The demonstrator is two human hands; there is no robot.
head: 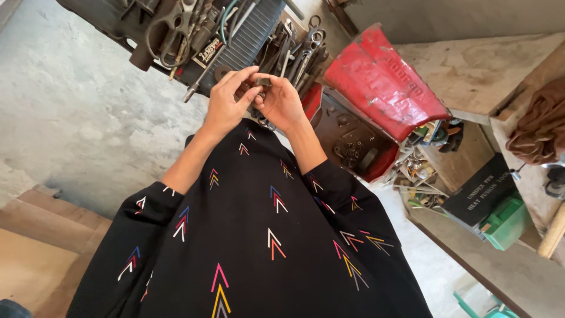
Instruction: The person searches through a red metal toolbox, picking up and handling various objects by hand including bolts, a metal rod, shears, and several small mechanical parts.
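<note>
My left hand [226,105] and my right hand [281,103] meet in front of my chest. Together they pinch a small grey metal part [262,80] between the fingertips. The fingers hide most of the part, so its shape cannot be told. Both hands hover above a dark tool tray [247,41] full of pliers, wrenches and screwdrivers. My black shirt with coloured arrow marks fills the lower half of the view.
An open red metal toolbox [382,76] with small parts inside stands right of the hands. A wooden shelf [471,65] at the right holds a brown cloth [538,126], a black box [479,188] and a green case [506,222]. Grey concrete floor [76,106] lies at the left.
</note>
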